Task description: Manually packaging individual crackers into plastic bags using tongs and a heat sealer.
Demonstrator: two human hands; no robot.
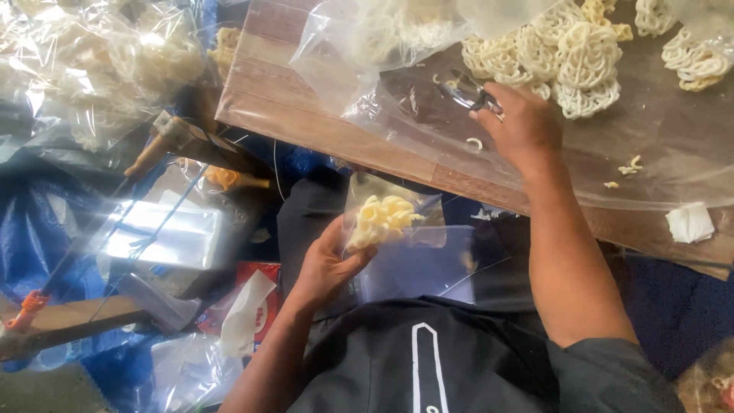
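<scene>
My left hand (327, 264) holds a small clear plastic bag (405, 245) over my lap, with a pale yellow lattice cracker (381, 218) inside it. On the wooden table, my right hand (520, 122) is closed on metal tongs (466, 93). The tongs point toward a heap of pale lattice crackers (566, 53) lying on a clear plastic sheet (673, 145). Cracker crumbs (627, 168) are scattered to the right of that hand.
The wooden table edge (329, 138) runs diagonally. Large clear bags of crackers (115, 61) fill the upper left. A stack of clear bags (172, 233), a red packet (256, 294), a blue tarp (34, 229) and a white crumpled paper (690, 222) lie around.
</scene>
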